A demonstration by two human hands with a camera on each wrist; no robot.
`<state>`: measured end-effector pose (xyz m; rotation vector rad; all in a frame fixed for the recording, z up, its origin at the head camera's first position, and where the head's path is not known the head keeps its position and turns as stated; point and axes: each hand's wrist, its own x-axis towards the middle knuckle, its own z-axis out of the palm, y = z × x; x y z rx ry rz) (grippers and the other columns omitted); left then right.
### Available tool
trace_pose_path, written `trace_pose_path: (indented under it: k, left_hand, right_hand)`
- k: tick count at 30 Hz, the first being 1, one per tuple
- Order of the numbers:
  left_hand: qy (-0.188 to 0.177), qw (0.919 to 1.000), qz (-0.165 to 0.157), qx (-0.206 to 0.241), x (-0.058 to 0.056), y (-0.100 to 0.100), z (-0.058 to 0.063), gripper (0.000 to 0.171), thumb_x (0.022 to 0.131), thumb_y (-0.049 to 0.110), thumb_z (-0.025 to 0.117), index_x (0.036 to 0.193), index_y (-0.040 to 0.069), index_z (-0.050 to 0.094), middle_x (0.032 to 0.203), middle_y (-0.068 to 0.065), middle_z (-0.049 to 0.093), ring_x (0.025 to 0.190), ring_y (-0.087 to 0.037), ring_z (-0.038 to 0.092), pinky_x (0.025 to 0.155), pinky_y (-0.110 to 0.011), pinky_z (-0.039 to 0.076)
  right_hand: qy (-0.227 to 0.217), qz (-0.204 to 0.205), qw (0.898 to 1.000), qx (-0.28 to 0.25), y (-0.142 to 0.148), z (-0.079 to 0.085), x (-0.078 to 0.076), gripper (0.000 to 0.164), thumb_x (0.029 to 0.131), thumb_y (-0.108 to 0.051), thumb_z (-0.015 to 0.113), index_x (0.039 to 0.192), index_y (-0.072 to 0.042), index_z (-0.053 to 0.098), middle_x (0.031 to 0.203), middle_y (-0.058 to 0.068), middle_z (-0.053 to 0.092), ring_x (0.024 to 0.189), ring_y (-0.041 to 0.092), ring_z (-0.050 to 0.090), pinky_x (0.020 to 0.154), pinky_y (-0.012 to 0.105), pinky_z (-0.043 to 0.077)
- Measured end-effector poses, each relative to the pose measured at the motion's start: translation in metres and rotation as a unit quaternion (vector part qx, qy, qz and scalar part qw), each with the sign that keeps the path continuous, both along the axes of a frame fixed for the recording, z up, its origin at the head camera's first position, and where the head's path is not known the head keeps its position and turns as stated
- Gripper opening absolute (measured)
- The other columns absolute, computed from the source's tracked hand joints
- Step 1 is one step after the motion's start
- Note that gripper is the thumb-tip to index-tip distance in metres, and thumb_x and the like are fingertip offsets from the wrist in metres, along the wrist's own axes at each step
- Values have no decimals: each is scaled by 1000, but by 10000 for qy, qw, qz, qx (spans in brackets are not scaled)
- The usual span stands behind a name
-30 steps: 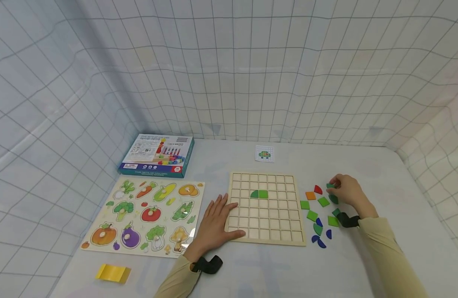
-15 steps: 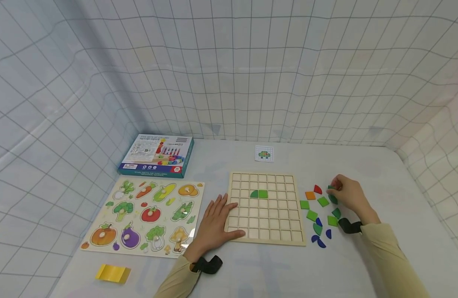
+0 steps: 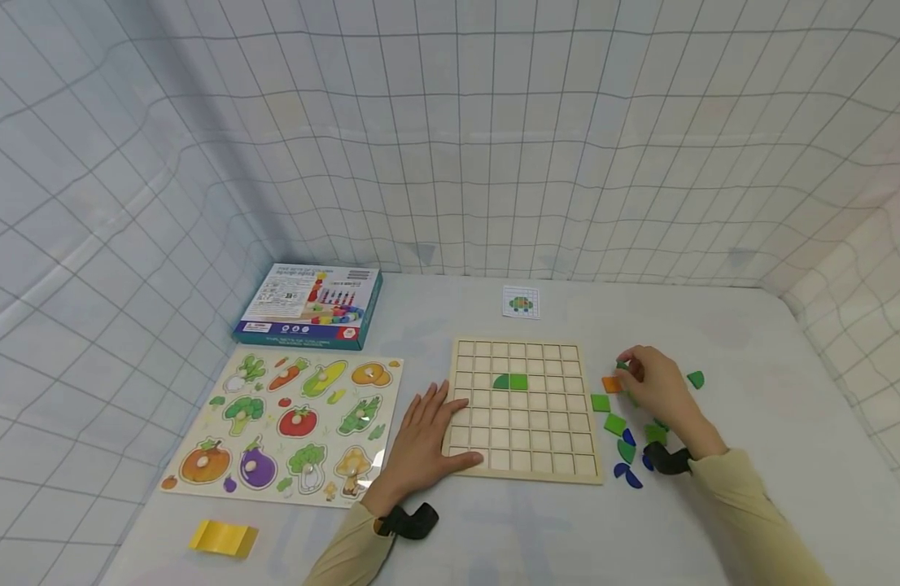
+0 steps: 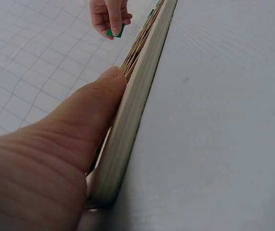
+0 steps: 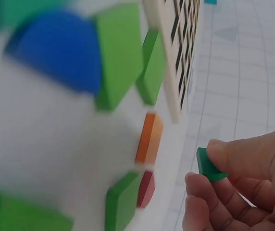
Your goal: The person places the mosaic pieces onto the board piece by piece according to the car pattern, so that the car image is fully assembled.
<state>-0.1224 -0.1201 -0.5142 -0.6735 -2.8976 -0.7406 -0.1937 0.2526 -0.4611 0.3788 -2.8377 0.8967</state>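
Note:
My right hand [image 3: 658, 391] pinches a dark green quarter-circle tile [image 5: 208, 166] between thumb and fingers, held above the scattered tiles right of the board. Spread flat, my left hand [image 3: 421, 443] rests on the left edge of the wooden grid board [image 3: 523, 474]; in the left wrist view its thumb [image 4: 94, 101] lies along the board's side. Two tiles sit side by side in the grid: a dark green quarter-circle [image 3: 502, 382] and a light green square [image 3: 519, 382]. Below the right hand lie an orange square [image 3: 611, 384] and a red tile [image 5: 146, 189], hidden from the head view.
More loose tiles lie right of the board, including light green squares [image 3: 614, 423], blue pieces [image 3: 633, 479] and a dark green quarter-circle [image 3: 695, 379]. A pattern card [image 3: 521, 302] lies behind the board. Leftward are a vegetable puzzle [image 3: 274, 431], a box [image 3: 311, 305] and a yellow piece [image 3: 223, 539].
My right hand has lifted away leftward toward the board with the dark green tile. Another dark green tile now shows at the right, where the hand was. The left hand stays put.

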Motion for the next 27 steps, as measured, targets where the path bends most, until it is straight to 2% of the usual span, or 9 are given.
trace_pose_path:
  k: [5, 10, 18, 27]
  left_hand:
    - [18, 10000, -27, -12, 0, 0, 0, 82, 78, 63, 65, 140, 14, 43, 154, -15, 21, 142, -29, 10, 114, -42, 5]
    - [31, 10000, -27, 52, 0, 0, 1, 81, 78, 61, 65, 139, 13, 44, 154, -16, 22, 142, -30, 11, 114, -43, 5]
    - [34, 9999, -28, 112, 1, 0, 2, 82, 77, 61, 66, 139, 12, 44, 153, -17, 22, 142, -30, 12, 114, -44, 6]
    - [107, 9998, -60, 145, 1, 0, 4, 81, 77, 59, 67, 138, 11, 45, 152, -18, 24, 141, -32, 14, 113, -46, 9]
  right_hand:
    - [106, 261, 9994, -182, -16, 2, 5, 14, 87, -5, 67, 98, 2, 62, 74, 2, 54, 65, 17, 48, 55, 30, 42]
    - [53, 582, 9978, -312, -29, -1, 3, 17, 87, -7, 68, 100, 0, 61, 74, -1, 57, 64, 14, 52, 55, 29, 45]
    - [-154, 797, 9952, -548, -48, -7, -3, 19, 84, -10, 73, 96, -5, 60, 77, -2, 60, 67, 13, 56, 58, 30, 48]
    - [-517, 1025, 9916, -602, -73, -6, -7, 11, 83, -12, 74, 87, -10, 64, 77, -7, 63, 71, 12, 60, 64, 31, 49]
